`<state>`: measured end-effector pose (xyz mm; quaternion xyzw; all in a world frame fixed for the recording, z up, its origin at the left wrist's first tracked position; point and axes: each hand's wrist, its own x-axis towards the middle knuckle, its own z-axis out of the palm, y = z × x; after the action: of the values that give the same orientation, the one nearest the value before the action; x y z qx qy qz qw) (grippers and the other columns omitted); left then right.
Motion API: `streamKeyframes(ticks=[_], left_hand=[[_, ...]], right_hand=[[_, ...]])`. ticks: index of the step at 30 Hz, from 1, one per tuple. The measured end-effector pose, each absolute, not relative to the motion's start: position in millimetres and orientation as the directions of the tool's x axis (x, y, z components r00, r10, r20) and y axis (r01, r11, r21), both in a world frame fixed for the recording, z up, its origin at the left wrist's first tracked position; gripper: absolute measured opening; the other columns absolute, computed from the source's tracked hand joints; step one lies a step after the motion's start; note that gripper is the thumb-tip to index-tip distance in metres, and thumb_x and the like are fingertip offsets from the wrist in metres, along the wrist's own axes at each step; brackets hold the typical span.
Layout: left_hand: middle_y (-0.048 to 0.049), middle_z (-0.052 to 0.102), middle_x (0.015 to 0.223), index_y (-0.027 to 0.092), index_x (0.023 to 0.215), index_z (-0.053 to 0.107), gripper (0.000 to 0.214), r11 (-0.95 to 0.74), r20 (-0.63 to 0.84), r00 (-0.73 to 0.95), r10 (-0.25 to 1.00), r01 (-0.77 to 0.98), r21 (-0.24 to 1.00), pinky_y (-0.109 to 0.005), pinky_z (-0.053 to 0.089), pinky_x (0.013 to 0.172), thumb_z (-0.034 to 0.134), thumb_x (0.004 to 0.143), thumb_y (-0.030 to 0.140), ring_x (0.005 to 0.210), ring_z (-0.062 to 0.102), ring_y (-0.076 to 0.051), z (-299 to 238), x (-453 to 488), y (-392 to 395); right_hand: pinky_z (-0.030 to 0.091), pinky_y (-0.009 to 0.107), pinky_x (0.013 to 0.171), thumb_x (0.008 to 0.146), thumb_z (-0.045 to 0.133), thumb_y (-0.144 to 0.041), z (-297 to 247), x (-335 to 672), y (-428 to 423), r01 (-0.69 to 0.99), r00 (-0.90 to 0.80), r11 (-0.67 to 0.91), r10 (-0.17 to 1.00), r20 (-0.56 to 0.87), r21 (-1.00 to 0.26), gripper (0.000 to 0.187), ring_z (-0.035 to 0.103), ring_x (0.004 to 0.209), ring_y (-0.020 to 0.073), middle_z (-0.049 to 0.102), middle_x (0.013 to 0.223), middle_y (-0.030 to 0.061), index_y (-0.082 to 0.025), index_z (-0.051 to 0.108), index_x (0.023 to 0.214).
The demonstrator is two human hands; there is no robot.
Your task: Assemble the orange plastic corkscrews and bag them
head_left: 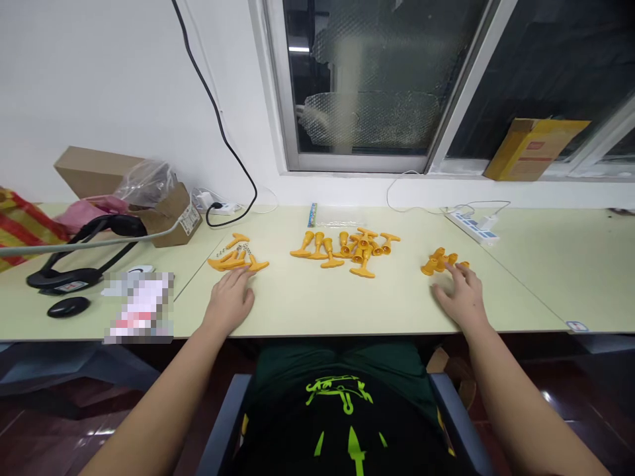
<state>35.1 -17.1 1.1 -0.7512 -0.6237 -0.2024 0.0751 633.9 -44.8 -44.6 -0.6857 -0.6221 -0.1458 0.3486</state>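
On the left of the table lies a loose group of yellow T-shaped corkscrew handles (228,263) with metal spirals. My left hand (229,303) rests just in front of them, its fingers stretched out and the fingertips at the nearest handle. To the right is a small cluster of yellow bell-shaped sleeves (430,266). My right hand (462,297) reaches over their near side, thumb apart from the fingers; whether the fingertips touch a sleeve is hard to make out. Between the hands, several yellow corkscrews (329,254) with handle and sleeve joined lie in a pile.
A clear plastic bag (337,215) lies behind the pile. Power strips (471,226) sit near the wall. At the left are a cardboard box (171,215), a black headset-like frame (84,254), a black mouse (68,307) and a blurred-out item (141,304). The table's front edge runs beneath both wrists.
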Motion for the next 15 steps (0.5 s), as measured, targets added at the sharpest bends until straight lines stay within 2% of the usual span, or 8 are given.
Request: streamKeyframes(ticks=[3,6,9,11,13,15], left_hand=[[-0.0134,0.052,0.156,0.016,0.140,0.059,0.052,-0.198,0.390,0.141,0.910,0.974,0.110,-0.055,0.033,0.120,0.043,0.091,0.025,0.149,0.039,-0.034,-1,50,0],[-0.0132,0.058,0.149,0.018,0.135,0.063,0.048,-0.206,0.336,0.150,0.930,0.969,0.135,-0.059,0.032,0.120,0.042,0.092,0.025,0.145,0.046,-0.035,-3,58,7],[-0.0136,0.066,0.137,0.017,0.129,0.064,0.043,-0.265,0.354,0.195,0.915,0.951,0.161,-0.056,0.039,0.115,0.041,0.093,0.025,0.131,0.057,-0.033,-2,58,4],[-0.0136,0.069,0.127,0.016,0.127,0.063,0.040,-0.307,0.377,0.220,0.900,0.933,0.187,-0.051,0.046,0.109,0.043,0.093,0.026,0.122,0.062,-0.032,-1,56,-1],[-0.0135,0.069,0.122,0.016,0.125,0.063,0.038,-0.326,0.399,0.220,0.890,0.920,0.219,-0.048,0.048,0.105,0.046,0.092,0.026,0.120,0.062,-0.032,-1,56,-4],[-0.0130,0.067,0.120,0.017,0.124,0.064,0.038,-0.325,0.409,0.205,0.889,0.912,0.249,-0.046,0.050,0.104,0.049,0.091,0.027,0.120,0.061,-0.032,-2,56,-5]], right_hand=[[0.042,0.058,0.110,0.086,0.062,-0.044,-42,628,-38,0.950,0.155,0.047,0.786,0.598,-0.309,0.062,0.051,0.128,0.0392,0.050,0.143,0.0185,-0.018,0.057,0.142],[0.042,0.055,0.112,0.088,0.060,-0.040,-39,624,-36,0.942,0.105,0.104,0.813,0.572,-0.320,0.060,0.053,0.128,0.0369,0.055,0.135,0.0187,-0.016,0.055,0.143],[0.045,0.052,0.109,0.088,0.060,-0.039,-35,625,-37,0.924,0.124,0.104,0.829,0.545,-0.369,0.064,0.058,0.120,0.0342,0.057,0.132,0.0192,-0.013,0.049,0.146],[0.051,0.049,0.098,0.087,0.062,-0.040,-31,624,-42,0.895,0.190,0.080,0.821,0.539,-0.438,0.064,0.062,0.109,0.0317,0.056,0.132,0.0195,-0.013,0.048,0.144],[0.055,0.044,0.084,0.087,0.063,-0.040,-27,618,-53,0.850,0.288,0.069,0.769,0.571,-0.522,0.053,0.064,0.094,0.0273,0.061,0.120,0.0163,-0.015,0.054,0.132],[0.053,0.039,0.076,0.089,0.061,-0.037,-26,604,-78,0.810,0.359,0.099,0.695,0.623,-0.578,0.030,0.061,0.077,0.0223,0.063,0.097,0.0081,-0.019,0.058,0.113]])
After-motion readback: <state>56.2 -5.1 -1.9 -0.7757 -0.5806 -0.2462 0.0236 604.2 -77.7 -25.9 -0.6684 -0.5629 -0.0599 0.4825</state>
